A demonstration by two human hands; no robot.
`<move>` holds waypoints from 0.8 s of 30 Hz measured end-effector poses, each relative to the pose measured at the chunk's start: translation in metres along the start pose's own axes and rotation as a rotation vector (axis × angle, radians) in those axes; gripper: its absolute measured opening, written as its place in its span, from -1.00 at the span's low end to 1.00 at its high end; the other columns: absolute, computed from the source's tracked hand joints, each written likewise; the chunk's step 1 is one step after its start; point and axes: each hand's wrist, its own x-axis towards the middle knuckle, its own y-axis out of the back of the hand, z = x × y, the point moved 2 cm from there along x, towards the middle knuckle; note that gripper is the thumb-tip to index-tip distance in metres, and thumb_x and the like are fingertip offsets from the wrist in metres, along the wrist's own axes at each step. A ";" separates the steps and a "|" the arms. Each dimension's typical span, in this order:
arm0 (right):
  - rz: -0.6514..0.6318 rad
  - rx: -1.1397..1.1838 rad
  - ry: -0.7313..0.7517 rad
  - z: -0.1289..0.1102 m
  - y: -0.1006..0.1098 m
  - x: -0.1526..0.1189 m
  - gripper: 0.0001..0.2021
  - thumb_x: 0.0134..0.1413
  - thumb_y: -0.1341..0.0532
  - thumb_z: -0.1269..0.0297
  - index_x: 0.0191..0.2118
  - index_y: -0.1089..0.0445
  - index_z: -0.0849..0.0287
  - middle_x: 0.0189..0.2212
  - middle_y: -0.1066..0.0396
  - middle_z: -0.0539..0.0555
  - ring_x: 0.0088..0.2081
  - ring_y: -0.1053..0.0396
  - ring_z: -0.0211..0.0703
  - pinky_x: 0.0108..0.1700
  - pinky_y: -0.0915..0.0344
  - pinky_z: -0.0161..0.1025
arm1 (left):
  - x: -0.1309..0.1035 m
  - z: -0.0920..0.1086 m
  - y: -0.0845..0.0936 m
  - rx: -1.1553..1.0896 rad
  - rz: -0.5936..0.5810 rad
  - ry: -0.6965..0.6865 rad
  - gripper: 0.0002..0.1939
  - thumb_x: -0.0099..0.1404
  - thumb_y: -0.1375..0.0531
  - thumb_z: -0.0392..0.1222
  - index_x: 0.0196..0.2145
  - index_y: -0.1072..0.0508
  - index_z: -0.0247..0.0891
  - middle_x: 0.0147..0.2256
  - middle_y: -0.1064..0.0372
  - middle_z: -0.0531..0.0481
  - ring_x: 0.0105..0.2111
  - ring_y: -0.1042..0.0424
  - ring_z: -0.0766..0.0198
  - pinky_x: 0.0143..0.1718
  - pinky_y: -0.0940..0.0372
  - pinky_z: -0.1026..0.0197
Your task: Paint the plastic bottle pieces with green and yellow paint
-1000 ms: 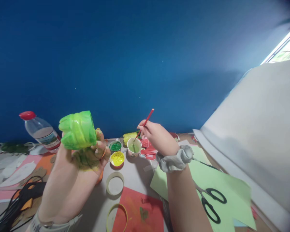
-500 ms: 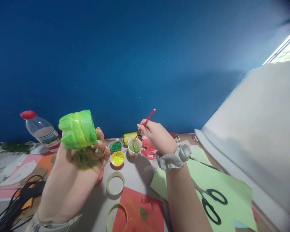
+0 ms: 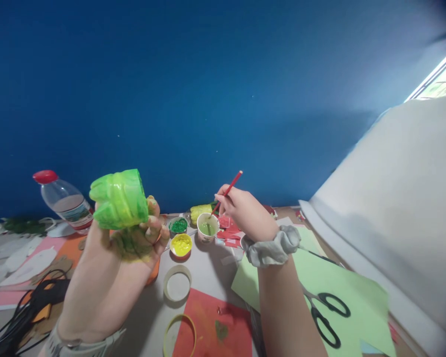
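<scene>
My left hand [image 3: 134, 243] holds up a cut plastic bottle bottom [image 3: 119, 199] painted bright green with yellowish patches. The bottle piece lies on its side, its cut rim facing right, and paint stains my palm and fingertips. In my right hand [image 3: 238, 206] a thin red paintbrush [image 3: 228, 188] is pinched, tilted with its lower end in a paper cup [image 3: 207, 235] of cloudy green water. Beside the cup are a small pot of dark green paint [image 3: 179, 225] and one of yellow paint [image 3: 181, 245]. A yellow-painted bottle piece [image 3: 200, 211] lies behind the cup.
A clear bottle with a red cap [image 3: 65, 201] stands at the left, near black cables [image 3: 33, 302]. Tape rings [image 3: 177, 282] and red paper [image 3: 215, 327] lie in front. Black-handled scissors [image 3: 325, 310] rest on pale green paper [image 3: 360, 302] at right. A blue wall [image 3: 223, 99] rises behind.
My right hand and the paintbrush have shifted slightly right and down, with the brush's lower end still inside the cup. My left hand and the green bottle piece have barely moved.
</scene>
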 end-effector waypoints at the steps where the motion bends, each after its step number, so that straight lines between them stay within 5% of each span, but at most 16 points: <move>1: 0.001 -0.001 0.001 0.000 0.000 0.000 -0.82 0.40 -0.05 0.34 -0.29 -0.26 0.22 -0.46 -0.33 -0.08 -0.47 -0.22 -0.33 -0.34 -0.04 -0.33 | 0.000 0.000 0.000 0.001 -0.004 -0.001 -0.60 0.46 0.07 -0.06 -0.23 -0.50 -0.27 -0.30 -0.47 -0.10 -0.51 -0.47 0.37 -0.43 -0.49 0.25; 6: -0.005 -0.005 0.006 -0.004 -0.001 0.002 -0.69 0.41 -0.05 0.18 -0.38 -0.22 0.23 -0.50 -0.29 -0.07 -0.49 -0.21 -0.32 -0.34 -0.03 -0.33 | -0.001 0.002 0.003 0.010 -0.017 -0.007 -0.61 0.46 0.07 -0.07 -0.20 -0.51 -0.25 -0.29 -0.49 -0.11 -0.50 -0.49 0.35 -0.39 -0.50 0.22; 12: 0.016 -0.028 -0.036 -0.002 0.001 0.003 -0.85 0.42 -0.02 0.29 -0.21 -0.25 0.19 -0.49 -0.32 -0.08 -0.51 -0.23 -0.31 -0.37 -0.02 -0.33 | -0.001 0.002 0.003 -0.001 -0.016 -0.011 -0.61 0.46 0.07 -0.07 -0.21 -0.51 -0.28 -0.28 -0.48 -0.12 -0.50 -0.48 0.36 -0.39 -0.49 0.23; 24: 0.029 -0.074 -0.064 -0.006 0.002 0.001 -0.86 0.40 -0.03 0.31 -0.20 -0.28 0.18 -0.45 -0.33 -0.05 -0.43 -0.28 -0.27 -0.33 -0.04 -0.33 | -0.002 0.002 -0.001 0.023 0.013 -0.003 -0.58 0.46 0.08 -0.07 -0.25 -0.52 -0.27 -0.31 -0.48 -0.11 -0.52 -0.47 0.37 -0.43 -0.49 0.26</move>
